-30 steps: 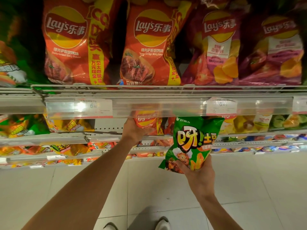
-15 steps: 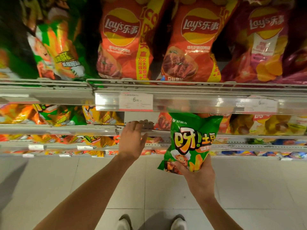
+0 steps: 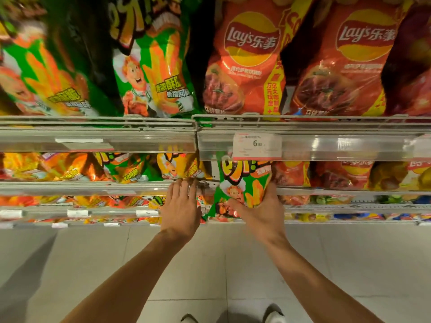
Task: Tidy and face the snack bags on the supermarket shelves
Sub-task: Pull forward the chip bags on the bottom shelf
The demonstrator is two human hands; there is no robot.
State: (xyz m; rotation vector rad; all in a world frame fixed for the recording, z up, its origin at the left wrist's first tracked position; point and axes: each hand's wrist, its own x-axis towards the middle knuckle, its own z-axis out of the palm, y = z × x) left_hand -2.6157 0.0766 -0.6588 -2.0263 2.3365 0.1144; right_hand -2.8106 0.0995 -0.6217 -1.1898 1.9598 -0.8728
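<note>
Between two bare forearms, seen from above, facing stacked supermarket shelves. Right hand (image 3: 261,213) gripping a small green snack bag (image 3: 240,190) from below, thumb across its lower front, fingers (image 3: 270,183) curled round its right edge; bag upright, printed face outward, its top tucked behind the price rail of the upper shelf (image 3: 326,145). Left hand (image 3: 182,206) just left of that bag, palm down, fingers (image 3: 184,185) fairly straight, tips touching the front rail of the middle shelf (image 3: 93,186), holding nothing. Above both hands, a white price tag (image 3: 256,145), then large red Lay's bags (image 3: 247,61) standing upright, with large green bags (image 3: 151,66) to their left. Beyond the left fingers, orange and green bags (image 3: 126,169) lying flatter. Below the wrists, pale tiled floor (image 3: 70,264) and two shoe tips (image 3: 272,314).
</note>
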